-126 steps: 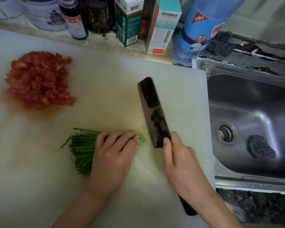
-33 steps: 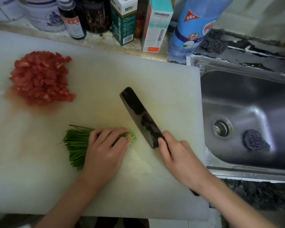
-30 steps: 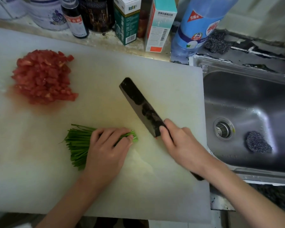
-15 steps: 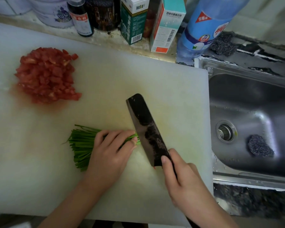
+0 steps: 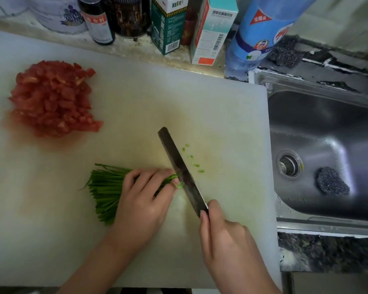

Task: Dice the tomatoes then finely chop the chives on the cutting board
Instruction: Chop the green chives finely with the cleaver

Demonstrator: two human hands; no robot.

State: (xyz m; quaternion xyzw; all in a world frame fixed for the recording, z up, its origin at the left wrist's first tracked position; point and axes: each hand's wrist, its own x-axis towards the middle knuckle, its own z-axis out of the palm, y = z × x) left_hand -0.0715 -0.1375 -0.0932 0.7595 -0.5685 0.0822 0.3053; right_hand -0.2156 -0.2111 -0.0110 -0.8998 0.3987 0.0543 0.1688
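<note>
Head view: the left hand [image 5: 140,200] lies curled over a bundle of thin green chives [image 5: 106,187], holding it down on the white plastic cutting board [image 5: 157,98]. Just right of its fingertips, the dark broad-bladed knife [image 5: 179,166] stands edge-down against the bundle's cut end. The right hand [image 5: 225,236] grips it at the handle, one finger laid at the blade's heel. A few small green chive bits [image 5: 197,165] lie just past the blade, on the side away from the left hand. The heap of red diced tomatoes [image 5: 51,98] sits well beyond the left hand, far left on the board. A steel sink [image 5: 327,128] lies right of the right hand.
</note>
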